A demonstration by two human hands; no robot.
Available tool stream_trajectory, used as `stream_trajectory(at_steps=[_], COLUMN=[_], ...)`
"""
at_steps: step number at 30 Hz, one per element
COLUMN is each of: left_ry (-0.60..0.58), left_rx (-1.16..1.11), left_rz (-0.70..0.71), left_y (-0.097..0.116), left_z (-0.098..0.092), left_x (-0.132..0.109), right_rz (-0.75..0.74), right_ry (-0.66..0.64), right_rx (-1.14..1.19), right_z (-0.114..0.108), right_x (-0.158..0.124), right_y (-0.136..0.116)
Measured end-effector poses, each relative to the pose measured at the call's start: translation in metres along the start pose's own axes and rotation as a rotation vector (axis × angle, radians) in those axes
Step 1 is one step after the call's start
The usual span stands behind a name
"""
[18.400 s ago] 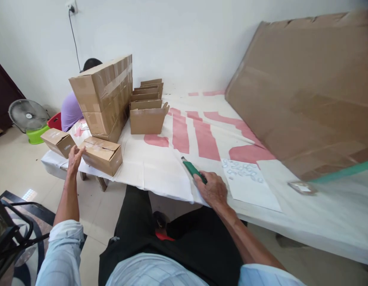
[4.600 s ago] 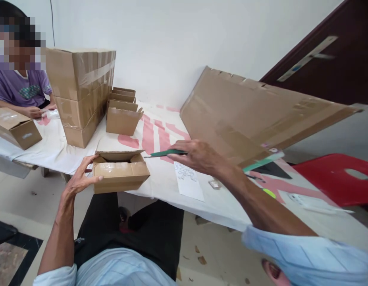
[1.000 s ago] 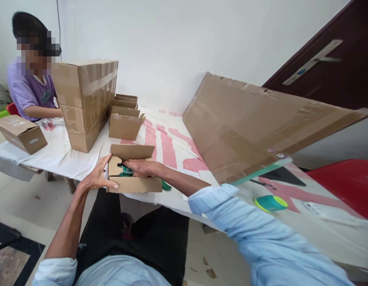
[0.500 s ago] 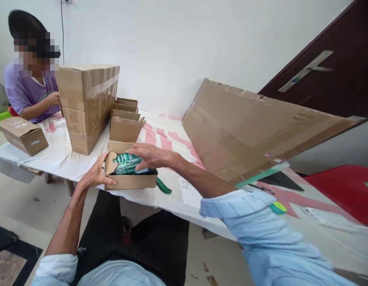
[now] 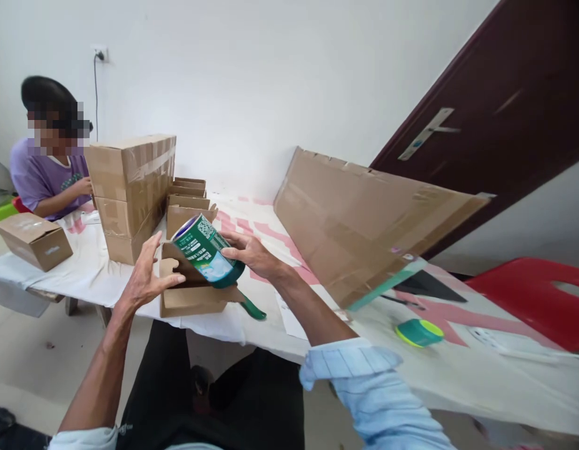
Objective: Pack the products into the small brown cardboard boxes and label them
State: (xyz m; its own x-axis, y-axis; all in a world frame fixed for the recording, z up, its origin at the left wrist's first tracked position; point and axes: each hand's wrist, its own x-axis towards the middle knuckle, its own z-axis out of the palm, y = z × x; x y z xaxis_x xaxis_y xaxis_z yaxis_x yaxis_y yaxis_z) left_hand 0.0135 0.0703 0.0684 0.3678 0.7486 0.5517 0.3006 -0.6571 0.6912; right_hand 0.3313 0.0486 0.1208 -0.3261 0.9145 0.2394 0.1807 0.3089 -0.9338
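A green printed can (image 5: 202,253), tilted with its silvery rim to the upper left, is in my right hand (image 5: 254,253). The fingers of that hand wrap round its right side. Beneath the can stands an open cardboard box (image 5: 193,302) at the table's front edge, its flaps raised. My left hand (image 5: 146,278) is at the box's left end, fingers spread and thumb pointing toward the can; whether it touches the box I cannot tell. A curved green handle (image 5: 254,309) lies just right of the box, its other end hidden.
Stacked cardboard boxes (image 5: 130,200) rise behind on the left, beside several open boxes (image 5: 183,215). A closed box (image 5: 34,240) sits far left, near a seated person (image 5: 50,169). A large cardboard panel (image 5: 359,212) leans at right. A teal-and-yellow round object (image 5: 418,332) lies below it.
The can has come up out of the box in my right hand and is now tilted. My left hand has loosened from the box's end. The view has shifted upward and to the right.
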Motion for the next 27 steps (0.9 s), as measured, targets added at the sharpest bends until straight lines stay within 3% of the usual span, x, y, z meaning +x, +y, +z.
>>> stream_trajectory(at_steps=[5, 9, 12, 16, 20, 24, 27], left_ry=[-0.182, -0.276, -0.132, 0.171, 0.167, 0.237, 0.172], left_rx=[-0.054, -0.073, -0.168, -0.560, -0.916, -0.697, -0.461], left_rz=[0.179, 0.165, 0.006, -0.223, -0.299, -0.222, -0.105], left_y=[0.039, 0.045, 0.038, 0.033, 0.041, 0.039, 0.037], left_z=[-0.018, -0.026, -0.017, 0.015, 0.042, 0.036, 0.021], left_x=[0.043, 0.060, 0.053, 0.042, 0.046, 0.056, 0.064], right_rz=[0.035, 0.104, 0.094, -0.099, -0.330, -0.360, -0.307], right_ry=[-0.082, -0.113, -0.011, 0.142, 0.250, 0.335, 0.345], right_rx=[0.094, 0.032, 0.046, 0.229, 0.277, 0.283, 0.284], right_z=[0.012, 0.008, 0.001, 0.013, 0.055, 0.078, 0.077], right_x=[0.008, 0.006, 0.003, 0.009, 0.020, 0.027, 0.030], right_y=[-0.011, -0.029, -0.032, -0.023, -0.011, -0.004, -0.004])
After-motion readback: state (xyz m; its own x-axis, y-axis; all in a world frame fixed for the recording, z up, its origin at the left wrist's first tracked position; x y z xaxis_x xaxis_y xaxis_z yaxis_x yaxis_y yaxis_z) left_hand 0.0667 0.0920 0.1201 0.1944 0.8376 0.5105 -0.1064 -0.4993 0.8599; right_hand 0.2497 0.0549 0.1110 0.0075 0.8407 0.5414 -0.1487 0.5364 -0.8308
